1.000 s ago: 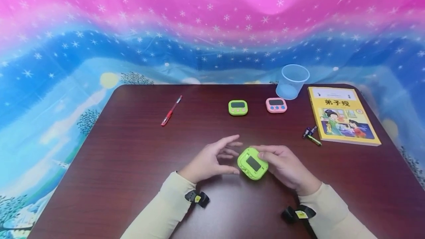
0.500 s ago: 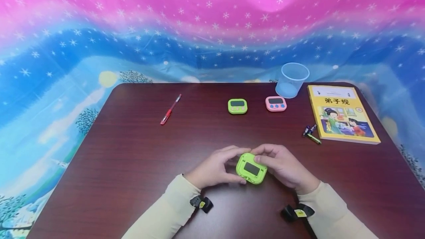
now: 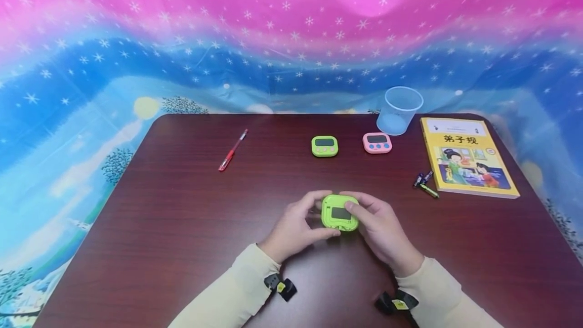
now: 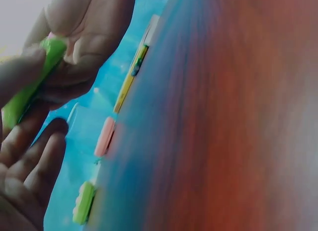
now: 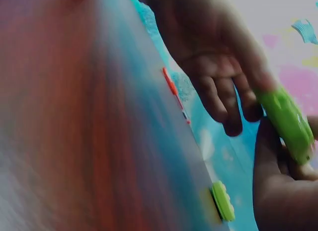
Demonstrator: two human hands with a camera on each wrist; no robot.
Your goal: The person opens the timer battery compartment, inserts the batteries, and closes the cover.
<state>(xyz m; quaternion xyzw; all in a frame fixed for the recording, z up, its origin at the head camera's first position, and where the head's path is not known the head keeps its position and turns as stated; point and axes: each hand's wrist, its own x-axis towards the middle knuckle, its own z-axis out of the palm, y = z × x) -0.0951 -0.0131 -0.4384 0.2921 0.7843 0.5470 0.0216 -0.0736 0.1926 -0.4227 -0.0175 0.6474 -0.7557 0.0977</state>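
Note:
In the head view a green digital timer (image 3: pixel 335 202) is held above the table, its back with a dark rectangular panel turned up. My left hand (image 3: pixel 295 227) pinches its left end, index finger at the top edge and thumb at the bottom edge. My right hand (image 3: pixel 386 229) grips the right side, thumb pressed on the back near the dark panel and fingers behind. Both wrist views show the timer edge-on between the hands. A second green timer (image 3: pixel 325 146) and a pink timer (image 3: pixel 377 143) lie face up beyond the hands.
Several small batteries (image 3: pixel 425 185) lie beside a yellow book (image 3: pixel 471 166) at the right. A clear plastic cup (image 3: pixel 399 110) stands at the back edge behind the pink timer. A red pen (image 3: pixel 233 151) lies at the left on the dark wooden table (image 3: pixel 182 216).
My left hand has come in from beside the timer and taken hold of its left end. The timer has turned from a slant to nearly level, and my right thumb has shifted over its back.

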